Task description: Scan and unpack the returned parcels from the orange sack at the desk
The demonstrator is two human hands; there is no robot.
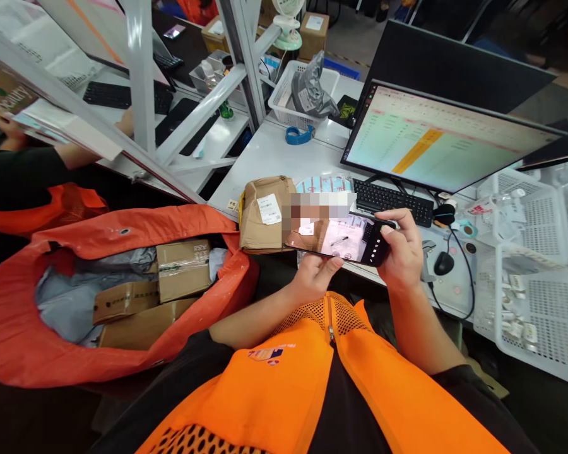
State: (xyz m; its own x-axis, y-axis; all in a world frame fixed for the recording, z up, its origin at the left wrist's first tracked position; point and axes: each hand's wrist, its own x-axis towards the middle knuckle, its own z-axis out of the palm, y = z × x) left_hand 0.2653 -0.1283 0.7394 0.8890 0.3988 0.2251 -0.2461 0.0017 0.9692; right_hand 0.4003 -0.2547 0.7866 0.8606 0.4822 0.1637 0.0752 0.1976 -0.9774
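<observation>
A smartphone [343,239] is held sideways between my hands above the desk's front edge. My left hand [315,274] grips its lower left edge, thumb on top. At its right end, my right hand [401,249] is closed round the phone with the thumb near the screen. The camera picture on the screen shows a brown parcel and a pale item. Behind the phone, a crumpled cardboard parcel [260,217] with a white label lies on the desk. A light blue patterned package [324,183] is partly hidden behind the phone and a blurred patch.
To my left, an orange-red bag [14,321] holds cartons and grey plastic parcels. A monitor [435,139], keyboard [397,203] and mouse [443,263] stand at the right, beside white baskets [539,315]. A blue tape dispenser [298,135] lies farther back. Another person's arm [88,151] is beyond the metal frame.
</observation>
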